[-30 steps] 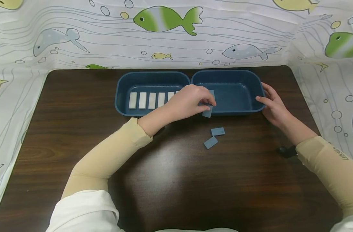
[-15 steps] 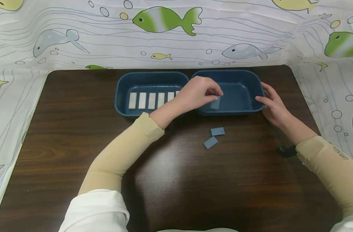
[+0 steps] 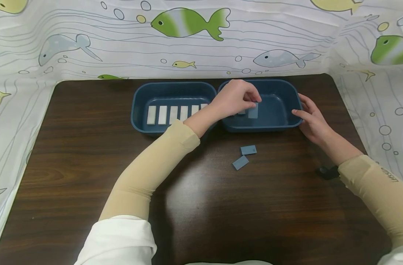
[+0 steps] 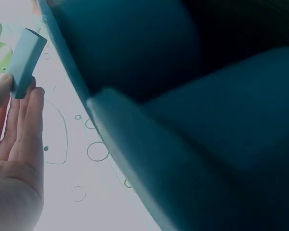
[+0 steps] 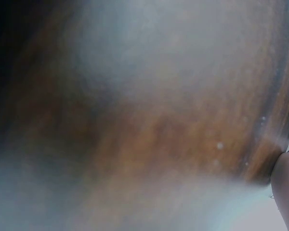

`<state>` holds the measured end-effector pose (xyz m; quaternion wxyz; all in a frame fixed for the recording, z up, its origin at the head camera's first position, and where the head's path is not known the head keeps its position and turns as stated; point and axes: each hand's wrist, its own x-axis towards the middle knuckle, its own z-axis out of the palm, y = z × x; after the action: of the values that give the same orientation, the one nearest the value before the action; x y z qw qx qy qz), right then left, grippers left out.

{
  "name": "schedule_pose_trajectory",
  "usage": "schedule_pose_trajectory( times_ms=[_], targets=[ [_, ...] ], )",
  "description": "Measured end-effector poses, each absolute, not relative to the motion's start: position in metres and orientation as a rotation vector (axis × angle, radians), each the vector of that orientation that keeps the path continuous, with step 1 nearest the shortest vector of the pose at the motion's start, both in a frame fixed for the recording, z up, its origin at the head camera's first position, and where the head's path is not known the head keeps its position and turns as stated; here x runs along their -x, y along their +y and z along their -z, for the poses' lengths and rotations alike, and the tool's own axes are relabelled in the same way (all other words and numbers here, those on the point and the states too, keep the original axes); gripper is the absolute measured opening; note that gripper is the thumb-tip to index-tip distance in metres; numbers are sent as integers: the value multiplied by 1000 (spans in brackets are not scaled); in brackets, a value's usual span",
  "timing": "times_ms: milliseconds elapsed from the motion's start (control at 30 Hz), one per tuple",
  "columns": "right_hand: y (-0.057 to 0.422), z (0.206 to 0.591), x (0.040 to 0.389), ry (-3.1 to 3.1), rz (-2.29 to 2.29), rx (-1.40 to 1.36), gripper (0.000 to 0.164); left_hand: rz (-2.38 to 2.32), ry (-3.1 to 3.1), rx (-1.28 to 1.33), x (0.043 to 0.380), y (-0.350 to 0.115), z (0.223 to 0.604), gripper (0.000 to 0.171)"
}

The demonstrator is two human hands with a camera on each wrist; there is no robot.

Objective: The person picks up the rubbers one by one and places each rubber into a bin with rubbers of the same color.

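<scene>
My left hand (image 3: 235,98) is over the right blue plastic bin (image 3: 264,129), pinching a small blue-grey rectangular block (image 3: 253,111) between thumb and fingers. In the left wrist view the same block (image 4: 26,62) stands upright in the fingertips. Another blue block (image 3: 242,112) lies in that bin, partly hidden by the hand. At the bin's right end, my right hand (image 3: 313,121) grips the wall, thumb over the rim and fingers outside. The right wrist view is mostly blurred, with a bit of skin at its right edge.
The left blue bin (image 3: 175,83) stands beside the right one and holds a row of several white blocks (image 3: 162,115). Two blue blocks (image 3: 240,162) lie on the dark wooden table (image 3: 201,206) in front. A fish-print cloth (image 3: 128,44) surrounds the table's back and sides.
My left hand has moved right and away from me, carrying the blue block from the front rim to over the bin's inside. The right hand keeps its place on the bin.
</scene>
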<state>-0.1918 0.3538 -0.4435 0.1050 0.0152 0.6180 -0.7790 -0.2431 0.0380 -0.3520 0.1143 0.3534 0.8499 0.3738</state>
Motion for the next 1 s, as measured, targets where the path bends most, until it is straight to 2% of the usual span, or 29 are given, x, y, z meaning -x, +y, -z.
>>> schedule_pose_trajectory(
  times_ms=[533,1000],
  targets=[
    [353,442,191,1814,2306,-53,51,-1290,2458,-571,253,66,371,19],
    [354,443,191,1825,2297,-37,51,-1353,2478,-323,259,78,391,21]
  ],
)
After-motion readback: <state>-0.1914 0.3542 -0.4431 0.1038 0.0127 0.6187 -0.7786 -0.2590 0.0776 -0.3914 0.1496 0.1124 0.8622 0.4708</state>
